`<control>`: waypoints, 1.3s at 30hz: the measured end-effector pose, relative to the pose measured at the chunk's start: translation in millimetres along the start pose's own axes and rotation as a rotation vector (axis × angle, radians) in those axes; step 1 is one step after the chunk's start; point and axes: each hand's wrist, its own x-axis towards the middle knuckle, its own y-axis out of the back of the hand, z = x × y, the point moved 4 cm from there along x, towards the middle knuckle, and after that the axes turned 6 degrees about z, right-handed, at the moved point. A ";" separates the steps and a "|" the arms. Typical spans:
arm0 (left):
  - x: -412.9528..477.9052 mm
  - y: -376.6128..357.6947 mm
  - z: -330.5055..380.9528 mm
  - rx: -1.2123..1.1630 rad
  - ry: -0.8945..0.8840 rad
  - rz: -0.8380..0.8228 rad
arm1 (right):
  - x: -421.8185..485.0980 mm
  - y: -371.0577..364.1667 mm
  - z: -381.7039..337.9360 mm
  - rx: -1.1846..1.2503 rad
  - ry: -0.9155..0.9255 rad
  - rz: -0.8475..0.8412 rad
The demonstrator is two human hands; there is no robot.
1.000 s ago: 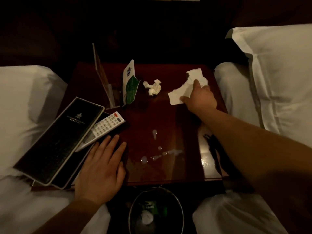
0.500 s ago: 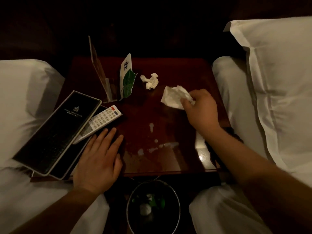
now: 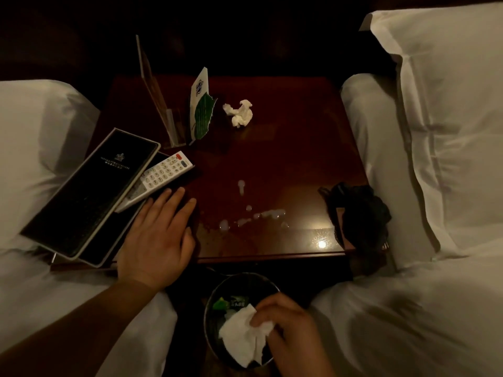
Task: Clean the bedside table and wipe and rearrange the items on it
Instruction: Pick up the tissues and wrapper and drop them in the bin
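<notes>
A dark red bedside table [image 3: 285, 164] stands between two beds. My right hand [image 3: 285, 327] pinches a white tissue [image 3: 241, 341] over the round waste bin [image 3: 217, 295] below the table's front edge. My left hand [image 3: 160, 232] rests flat on the table's front left corner, fingers straight. Beside it lie a white remote [image 3: 160, 178] and a black folder [image 3: 89, 191]. A crumpled tissue [image 3: 239, 112] sits at the back. Spilled droplets [image 3: 253, 216] wet the front middle.
A green-and-white leaf card [image 3: 200, 110] and a clear upright sign holder [image 3: 158, 93] stand at the back left. A dark crumpled item [image 3: 359, 213] hangs over the table's right edge. White pillows [image 3: 435, 131] and bedding [image 3: 40, 148] flank the table.
My right hand has carried the white tissue from the table's back right down to over the waste bin. My left hand has stayed on the table.
</notes>
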 end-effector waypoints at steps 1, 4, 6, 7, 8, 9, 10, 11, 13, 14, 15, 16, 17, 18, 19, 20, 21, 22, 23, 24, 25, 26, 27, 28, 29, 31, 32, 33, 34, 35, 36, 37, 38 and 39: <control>-0.5 0.0 -0.1 0.001 0.001 0.003 | -2.3 -8.3 21.6 -0.053 -0.068 -0.019; -0.5 0.6 0.9 -0.001 0.000 0.012 | -4.4 -35.5 81.4 -0.266 -0.270 -0.188; -0.2 0.6 1.1 -0.008 -0.002 0.023 | -8.0 -44.7 112.4 -0.348 -0.349 -0.240; -0.5 0.6 1.0 -0.014 -0.001 0.030 | -6.4 -50.8 124.8 -0.391 -0.418 -0.254; -0.8 0.3 0.6 -0.017 0.001 0.034 | -4.8 -57.9 136.1 -0.426 -0.472 -0.279; -1.1 -0.2 0.2 -0.017 0.000 0.035 | -6.2 -62.7 141.5 -0.486 -0.480 -0.314; -1.3 -0.9 -0.2 -0.014 -0.002 0.034 | -8.9 -67.7 143.1 -0.499 -0.465 -0.376; -1.5 -1.7 -0.5 -0.012 -0.005 0.035 | -11.5 -71.7 145.0 -0.512 -0.448 -0.398; -1.6 -3.1 -1.4 -0.013 -0.008 0.037 | -10.6 -70.1 141.0 -0.546 -0.411 -0.359; -1.7 -3.8 -1.7 -0.013 -0.009 0.037 | -11.5 -67.1 135.3 -0.518 -0.438 -0.359; -2.1 -4.4 -2.1 -0.012 -0.010 0.035 | -10.1 -62.9 128.4 -0.506 -0.426 -0.330; -1.9 -5.1 -2.5 -0.011 -0.011 0.032 | -8.2 -59.0 117.3 -0.491 -0.389 -0.318; -2.1 -5.8 -3.0 -0.008 -0.011 0.027 | -7.8 -53.5 106.6 -0.462 -0.358 -0.307; -2.4 -6.2 -3.4 -0.006 -0.011 0.021 | -7.3 -46.5 93.9 -0.418 -0.331 -0.283; -2.7 -6.3 -3.8 -0.003 -0.011 0.016 | -6.2 -37.5 78.4 -0.381 -0.282 -0.237; -2.6 -6.0 -3.9 -0.002 -0.011 0.012 | -4.4 -27.9 61.6 -0.346 -0.228 -0.191; -2.5 -5.7 -3.8 -0.001 -0.012 0.010 | -1.5 -18.1 43.9 -0.313 -0.178 -0.147; -2.4 -5.6 -3.7 -0.001 -0.013 0.007 | 2.8 -8.8 24.9 -0.282 -0.126 -0.113; -2.4 -5.5 -3.5 -0.004 -0.014 0.003 | 8.7 0.6 4.8 -0.259 -0.071 -0.081; -2.2 -5.3 -3.3 -0.008 -0.014 -0.002 | 16.7 9.2 -16.1 -0.233 -0.019 -0.055; -1.9 -4.9 -3.2 -0.013 -0.015 -0.006 | 27.2 16.5 -35.7 -0.212 0.022 -0.039; -1.6 -4.6 -3.1 -0.018 -0.017 -0.010 | 39.9 22.5 -52.5 -0.207 0.045 -0.032; -1.7 -4.1 -2.9 -0.024 -0.018 -0.014 | 55.2 27.2 -67.1 -0.215 0.071 -0.023; -1.3 -3.7 -2.7 -0.029 -0.018 -0.018 | 72.8 30.5 -80.2 -0.233 0.104 -0.003; -1.3 -3.3 -2.7 -0.032 -0.020 -0.021 | 92.8 32.3 -91.5 -0.249 0.143 0.025; -1.3 -3.5 -2.7 -0.035 -0.023 -0.022 | 137.2 29.8 -108.9 -0.287 0.219 0.078; -1.2 -3.9 -2.9 -0.039 -0.023 -0.020 | 160.4 25.7 -114.3 -0.314 0.243 0.095; -1.2 -4.5 -3.3 -0.041 -0.024 -0.018 | 183.7 20.7 -117.1 -0.348 0.259 0.108; -1.0 -5.4 -3.8 -0.040 -0.027 -0.020 | 205.9 15.5 -117.9 -0.386 0.270 0.126; -1.2 -6.1 -4.1 -0.040 -0.030 -0.020 | 226.0 10.7 -117.4 -0.418 0.277 0.142; -1.2 -6.8 -4.4 -0.040 -0.030 -0.018 | 244.0 6.5 -115.9 -0.441 0.283 0.156; -1.4 -7.4 -4.9 -0.040 -0.030 -0.015 | 260.1 2.8 -113.3 -0.461 0.286 0.166; -1.8 -8.1 -5.1 -0.039 -0.031 -0.014 | 273.9 0.2 -109.6 -0.490 0.286 0.171; -1.9 -8.8 -5.1 -0.038 -0.034 -0.013 | 286.3 -1.4 -105.0 -0.530 0.275 0.168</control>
